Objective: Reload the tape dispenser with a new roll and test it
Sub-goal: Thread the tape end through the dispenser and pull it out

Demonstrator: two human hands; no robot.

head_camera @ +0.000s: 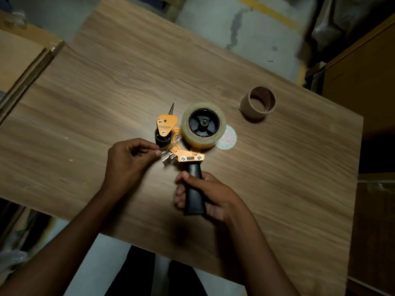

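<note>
An orange and black tape dispenser (171, 133) lies on its side at the middle of the wooden table (106, 92). A roll of clear tape (220, 129) sits on its black hub. My right hand (205, 193) is wrapped around the black handle. My left hand (130, 161) pinches the loose end of the clear tape (164, 148) just below the black roller, near the metal flap. An empty brown cardboard core (257, 103) stands on the table to the upper right of the dispenser.
A round white paper label (229, 138) lies on the table partly under the roll. Cardboard boxes (19, 54) stand at the left, and brown cabinets (367, 86) at the right. The table's near edge crosses above my legs.
</note>
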